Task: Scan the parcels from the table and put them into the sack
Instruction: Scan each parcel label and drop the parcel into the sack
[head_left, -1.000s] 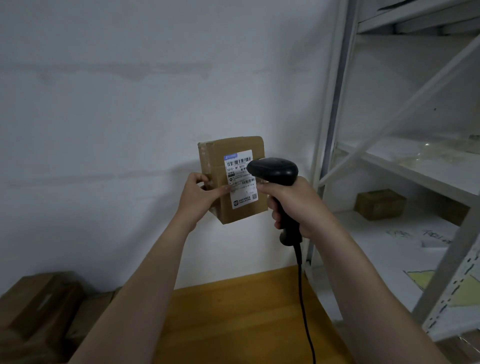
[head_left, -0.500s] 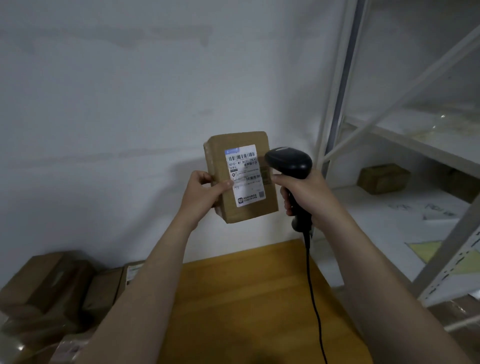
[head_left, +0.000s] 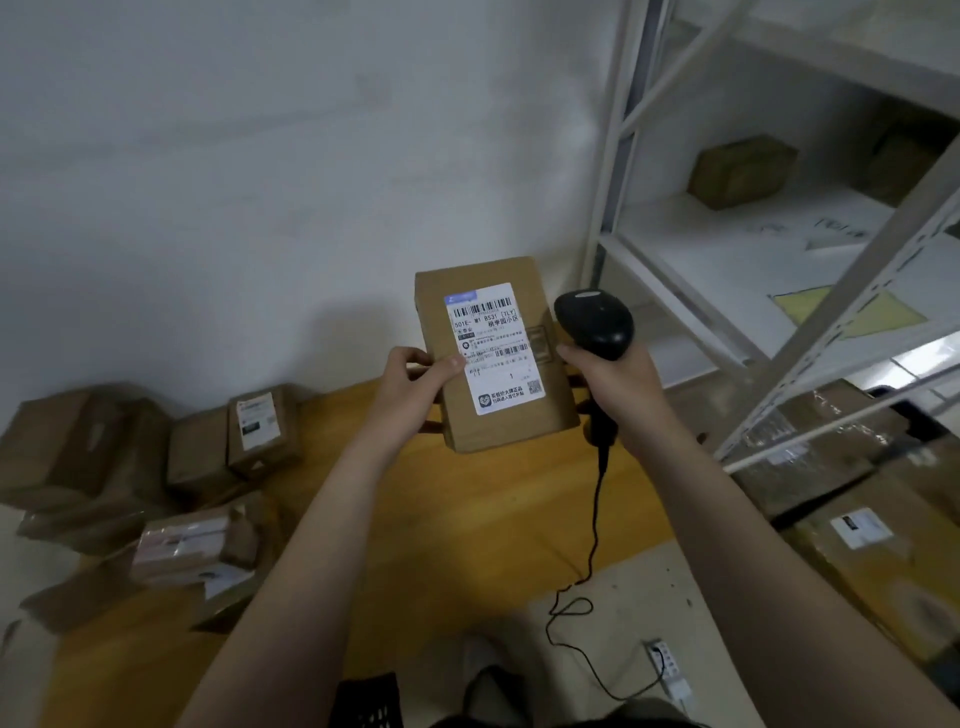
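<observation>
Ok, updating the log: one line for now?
step: scan | left hand: holds parcel | right hand: holds scanner beside label | table: more parcels

The scene is dimly, evenly lit. A soft shadow is thrown on the wall (head_left: 260, 182) left of the held parcel (head_left: 493, 353). The shelving rack (head_left: 613, 156) is bowed by wide-angle distortion; the piled parcels (head_left: 78, 452) are blurred.

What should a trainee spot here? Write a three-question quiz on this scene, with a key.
1. True or false: the left hand holds the black corded handheld scanner.
2. The brown cardboard parcel with the white label is: A lying on a shelf; B held up in a hand; C inside a sack.
3. Which hand grips the scanner?
Key: 1 false; 2 B; 3 the right hand.
</observation>
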